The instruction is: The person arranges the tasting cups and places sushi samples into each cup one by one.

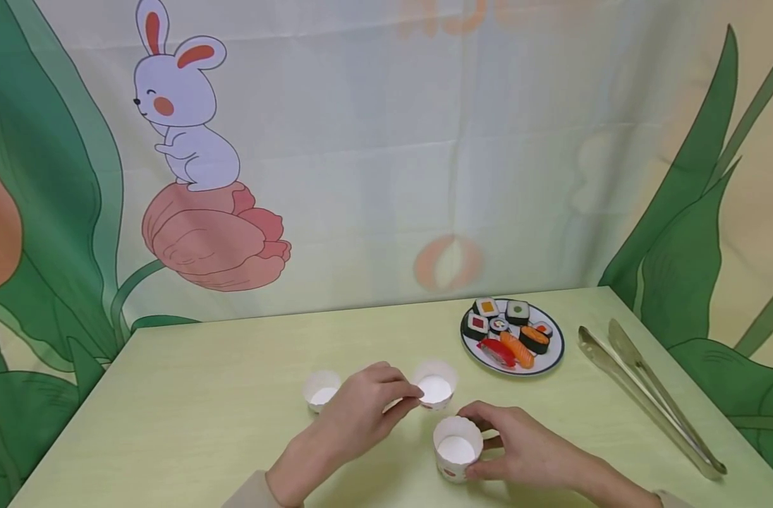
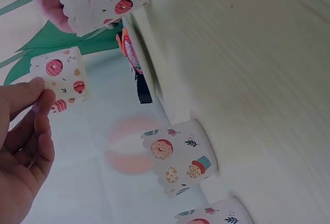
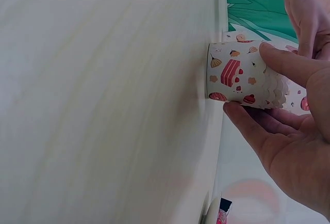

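Cups mouth-up, long axes near vertical; left hand pinches one, right hand another.

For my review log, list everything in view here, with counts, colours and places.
Table: one, pale yellow-green, below the backdrop
Standing cups: two, white with printed sweets, left part of the table
Middle cup: one, white, printed, pinched
Front cup: one (possibly nested), white, printed, held nearest the wearer
Plate: one, white with dark rim, back right
Sushi pieces: about eight, mixed colours, on the plate
Tongs: one pair, silver, far right
Backdrop: pale, with rabbit and plants, behind
Sleeves: two, beige, bottom edge
Hands: two, on the middle and front cups
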`<move>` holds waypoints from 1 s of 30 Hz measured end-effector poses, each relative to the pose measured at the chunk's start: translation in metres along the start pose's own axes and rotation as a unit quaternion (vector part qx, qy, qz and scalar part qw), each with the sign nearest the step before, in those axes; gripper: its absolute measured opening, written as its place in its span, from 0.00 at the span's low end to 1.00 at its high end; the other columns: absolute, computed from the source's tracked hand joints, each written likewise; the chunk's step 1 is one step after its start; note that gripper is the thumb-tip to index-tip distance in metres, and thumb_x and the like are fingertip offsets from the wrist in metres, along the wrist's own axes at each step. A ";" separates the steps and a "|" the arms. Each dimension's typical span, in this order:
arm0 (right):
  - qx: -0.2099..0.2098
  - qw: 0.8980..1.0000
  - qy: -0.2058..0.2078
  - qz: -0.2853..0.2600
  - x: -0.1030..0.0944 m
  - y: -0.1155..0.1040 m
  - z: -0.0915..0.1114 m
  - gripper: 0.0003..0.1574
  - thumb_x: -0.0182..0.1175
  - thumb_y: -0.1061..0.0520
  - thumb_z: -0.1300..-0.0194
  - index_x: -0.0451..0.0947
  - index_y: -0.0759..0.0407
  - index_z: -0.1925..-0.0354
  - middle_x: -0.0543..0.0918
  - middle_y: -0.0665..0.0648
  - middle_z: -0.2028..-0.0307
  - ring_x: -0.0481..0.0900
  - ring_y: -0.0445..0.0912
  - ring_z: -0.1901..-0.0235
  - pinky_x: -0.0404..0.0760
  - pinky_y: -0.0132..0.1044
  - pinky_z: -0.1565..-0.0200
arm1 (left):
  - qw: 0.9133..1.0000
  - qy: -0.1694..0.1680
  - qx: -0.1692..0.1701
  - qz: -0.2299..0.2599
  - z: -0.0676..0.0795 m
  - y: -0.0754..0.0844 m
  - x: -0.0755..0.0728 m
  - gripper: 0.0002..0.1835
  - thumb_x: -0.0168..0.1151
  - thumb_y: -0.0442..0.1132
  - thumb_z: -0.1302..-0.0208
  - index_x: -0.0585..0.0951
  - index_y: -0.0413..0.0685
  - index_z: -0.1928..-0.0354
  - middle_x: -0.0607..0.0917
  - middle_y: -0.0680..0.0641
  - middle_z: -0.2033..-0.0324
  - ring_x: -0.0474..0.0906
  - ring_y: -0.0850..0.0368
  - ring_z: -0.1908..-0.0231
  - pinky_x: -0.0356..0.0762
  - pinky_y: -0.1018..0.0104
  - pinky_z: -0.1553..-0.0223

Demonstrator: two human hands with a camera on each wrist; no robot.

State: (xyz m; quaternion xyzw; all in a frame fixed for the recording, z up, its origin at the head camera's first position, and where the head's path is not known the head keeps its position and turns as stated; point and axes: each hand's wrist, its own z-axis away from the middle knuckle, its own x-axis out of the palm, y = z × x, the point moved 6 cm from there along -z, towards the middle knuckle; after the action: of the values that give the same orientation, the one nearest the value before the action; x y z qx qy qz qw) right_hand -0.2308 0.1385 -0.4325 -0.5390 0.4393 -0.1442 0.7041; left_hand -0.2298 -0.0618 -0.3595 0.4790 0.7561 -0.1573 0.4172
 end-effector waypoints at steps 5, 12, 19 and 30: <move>-0.003 1.000 0.002 0.004 0.000 -0.001 0.000 0.36 0.77 0.55 0.41 0.73 0.60 0.39 0.81 0.53 0.46 0.79 0.55 0.44 0.81 0.37 0.46 | 1.000 -0.003 -0.011 -0.010 0.000 -0.004 0.003 0.06 0.76 0.32 0.41 0.91 0.46 0.62 0.87 0.54 0.68 0.80 0.60 0.65 0.78 0.75 0.61; 0.008 1.000 0.001 0.004 0.000 -0.001 -0.001 0.36 0.78 0.55 0.41 0.73 0.60 0.39 0.81 0.53 0.46 0.79 0.55 0.44 0.82 0.39 0.46 | 1.000 -0.004 -0.020 -0.019 -0.001 -0.010 0.006 0.04 0.76 0.32 0.40 0.91 0.44 0.63 0.88 0.52 0.68 0.80 0.58 0.66 0.79 0.71 0.62; 0.005 1.000 0.001 0.006 0.000 -0.001 0.000 0.36 0.78 0.55 0.41 0.73 0.60 0.39 0.81 0.54 0.46 0.79 0.55 0.44 0.81 0.37 0.47 | 0.999 -0.018 -0.031 -0.020 -0.002 -0.015 0.011 0.03 0.75 0.31 0.39 0.91 0.43 0.63 0.87 0.52 0.70 0.79 0.58 0.69 0.78 0.72 0.64; 0.010 1.000 0.000 0.007 0.000 0.000 -0.001 0.37 0.78 0.55 0.41 0.73 0.60 0.39 0.81 0.53 0.47 0.79 0.54 0.44 0.82 0.37 0.47 | 0.996 -0.054 -0.066 -0.033 -0.005 -0.021 0.019 0.03 0.74 0.31 0.39 0.92 0.46 0.65 0.87 0.52 0.71 0.78 0.58 0.69 0.78 0.67 0.64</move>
State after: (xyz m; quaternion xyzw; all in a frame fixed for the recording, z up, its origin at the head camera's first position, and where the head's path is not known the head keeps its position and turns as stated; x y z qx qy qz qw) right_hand -0.2316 0.1381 -0.4325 -0.5288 0.4417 -0.1431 0.7105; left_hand -0.2539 -0.0572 -0.3750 0.4156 0.7566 -0.1464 0.4832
